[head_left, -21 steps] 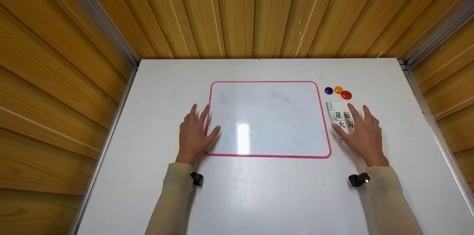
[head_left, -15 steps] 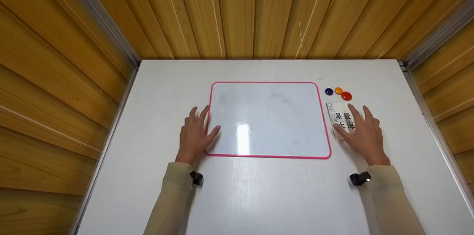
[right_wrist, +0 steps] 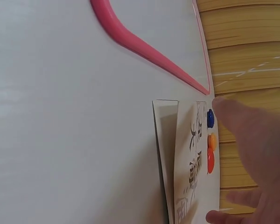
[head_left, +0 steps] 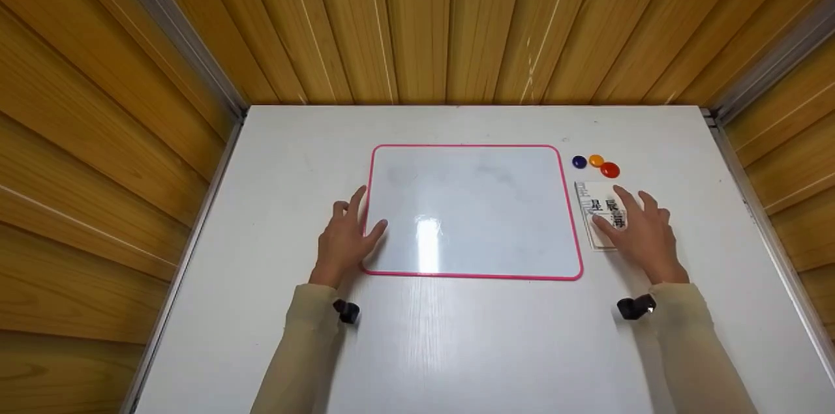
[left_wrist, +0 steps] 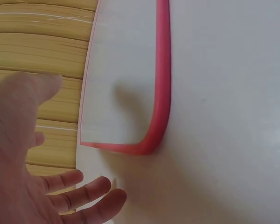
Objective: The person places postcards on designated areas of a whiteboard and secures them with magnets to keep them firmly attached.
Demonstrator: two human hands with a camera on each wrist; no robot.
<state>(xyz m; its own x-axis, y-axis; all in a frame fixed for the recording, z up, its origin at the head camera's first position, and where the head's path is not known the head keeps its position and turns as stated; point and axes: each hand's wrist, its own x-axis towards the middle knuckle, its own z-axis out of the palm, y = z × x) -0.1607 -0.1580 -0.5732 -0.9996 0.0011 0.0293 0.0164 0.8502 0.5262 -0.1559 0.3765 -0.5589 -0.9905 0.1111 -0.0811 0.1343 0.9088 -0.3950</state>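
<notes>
Lying under right hand (head_left: 642, 231) fingers: cards (head_left: 597, 215), beside whiteboard (head_left: 473, 208).

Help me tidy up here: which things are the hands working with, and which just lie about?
In hand:
pink-framed whiteboard, touched by the left hand
white paper cards with black characters, under the right hand

Lying about:
blue, orange and red round magnets

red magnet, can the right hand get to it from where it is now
Probably yes. The right hand rests on the printed cards, and the red magnet lies just beyond its fingertips on the table, beside the orange magnet, with nothing between.
</notes>
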